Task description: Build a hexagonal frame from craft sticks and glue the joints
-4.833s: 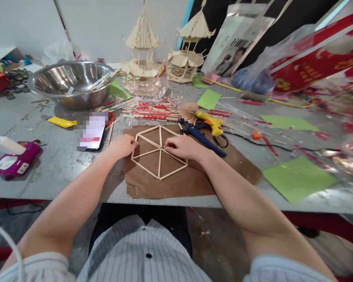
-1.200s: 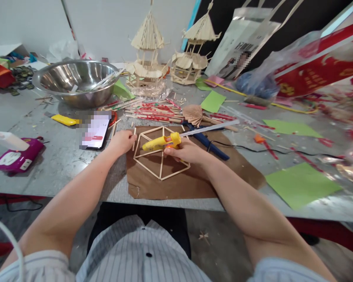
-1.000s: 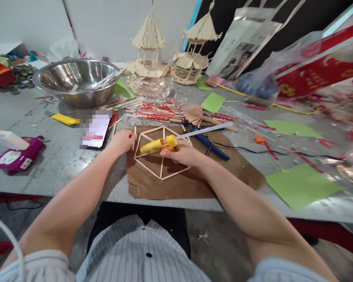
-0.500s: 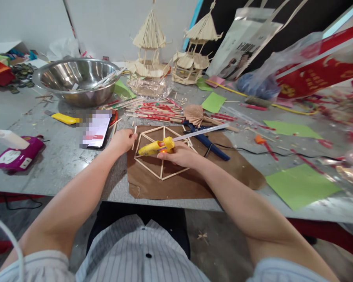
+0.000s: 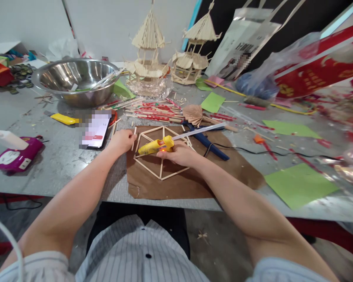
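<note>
My right hand (image 5: 182,153) is wrapped round a yellow hot glue gun (image 5: 156,146), whose small light glows orange. A long translucent glue stick (image 5: 202,130) juts from its back end. The gun's nozzle points left, at the left corner of a hexagonal frame of wooden sticks (image 5: 149,168) with spokes inside. That frame lies on a brown sheet (image 5: 153,190), partly covered by the gun and my hand. My left hand (image 5: 124,140) pinches a short wooden stick (image 5: 134,134) upright beside the frame's left edge.
Behind the sheet lie many red-wrapped sticks (image 5: 155,113) and blue-handled pliers or cutters (image 5: 211,147). A phone (image 5: 96,131), a yellow utility knife (image 5: 64,118) and a steel bowl (image 5: 73,98) stand to the left. Two stick pagodas (image 5: 148,39) rise at the back; a black cord (image 5: 270,153) runs right.
Almost nothing differs. Both hands, the glue gun and the stick hold their places, and the view has shifted very slightly.
</note>
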### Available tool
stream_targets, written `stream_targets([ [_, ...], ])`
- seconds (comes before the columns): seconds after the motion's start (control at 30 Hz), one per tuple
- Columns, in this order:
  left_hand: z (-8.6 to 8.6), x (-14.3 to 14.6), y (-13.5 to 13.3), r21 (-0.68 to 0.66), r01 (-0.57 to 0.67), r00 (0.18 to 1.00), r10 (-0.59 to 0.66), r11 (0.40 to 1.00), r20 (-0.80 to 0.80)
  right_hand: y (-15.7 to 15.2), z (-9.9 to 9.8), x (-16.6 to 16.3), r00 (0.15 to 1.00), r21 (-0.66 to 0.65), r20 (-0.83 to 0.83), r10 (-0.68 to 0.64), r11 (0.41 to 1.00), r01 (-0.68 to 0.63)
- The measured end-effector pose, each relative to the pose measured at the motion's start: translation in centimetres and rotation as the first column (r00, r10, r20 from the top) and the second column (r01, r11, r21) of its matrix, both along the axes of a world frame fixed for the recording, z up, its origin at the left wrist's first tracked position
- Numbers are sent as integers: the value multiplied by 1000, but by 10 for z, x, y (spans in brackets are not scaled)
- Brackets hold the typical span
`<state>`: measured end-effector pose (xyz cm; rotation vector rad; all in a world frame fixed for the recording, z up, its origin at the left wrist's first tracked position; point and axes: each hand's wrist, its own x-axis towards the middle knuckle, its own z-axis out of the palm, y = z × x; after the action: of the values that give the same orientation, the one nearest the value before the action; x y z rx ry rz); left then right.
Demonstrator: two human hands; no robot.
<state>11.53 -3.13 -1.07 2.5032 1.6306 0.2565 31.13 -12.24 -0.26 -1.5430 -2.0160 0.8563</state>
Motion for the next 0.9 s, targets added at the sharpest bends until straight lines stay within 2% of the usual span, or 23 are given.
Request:
stream_targets([
  [0.3,-1,0,1,7,11,1000,-11,1000,-2,0,2,0,1000,-9,5,9,1000,-9],
  [0.9,4,0,-1,-60,18,1000,-19,998,-15,6,-3,2,994,104,91,-68,993,58],
])
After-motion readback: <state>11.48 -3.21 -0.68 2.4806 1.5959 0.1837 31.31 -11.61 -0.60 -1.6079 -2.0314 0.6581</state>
